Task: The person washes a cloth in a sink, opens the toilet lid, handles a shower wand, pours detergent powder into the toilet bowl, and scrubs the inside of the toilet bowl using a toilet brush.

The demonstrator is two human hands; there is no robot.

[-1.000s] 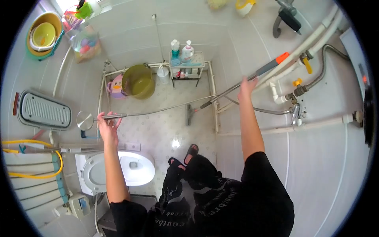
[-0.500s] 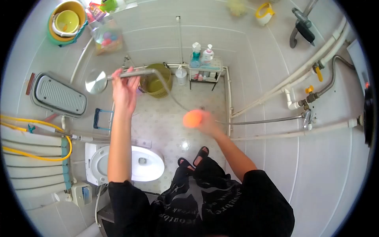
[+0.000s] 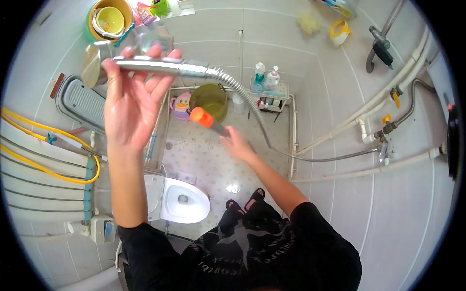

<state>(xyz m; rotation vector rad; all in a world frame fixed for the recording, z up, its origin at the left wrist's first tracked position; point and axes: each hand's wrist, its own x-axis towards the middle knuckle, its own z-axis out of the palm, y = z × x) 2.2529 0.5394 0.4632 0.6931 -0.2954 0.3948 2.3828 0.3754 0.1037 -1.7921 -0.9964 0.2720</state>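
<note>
A chrome shower head point(image 3: 148, 65) is held up by my left hand point(image 3: 131, 109), palm upward, with fingers curled around its handle. Its round head points left, and a ribbed metal hose point(image 3: 242, 94) trails from the handle's right end. Lower down, my right hand point(image 3: 238, 145) grips the dark shaft of a stick-like tool with an orange end point(image 3: 201, 118). That end tilts up and left, apart from the shower head. What kind of tool it is cannot be made out.
Below is a toilet point(image 3: 184, 201) beside my sandals. An olive bucket point(image 3: 208, 102) and a small bottle rack point(image 3: 269, 87) stand by the far wall. The hose runs to a wall valve point(image 3: 383, 150) at right. A grey folded tub point(image 3: 82, 104) hangs left.
My left hand has raised the shower head nearer the camera and slightly left. My right hand has moved a little left, turning the orange-ended tool so its dark shaft shows.
</note>
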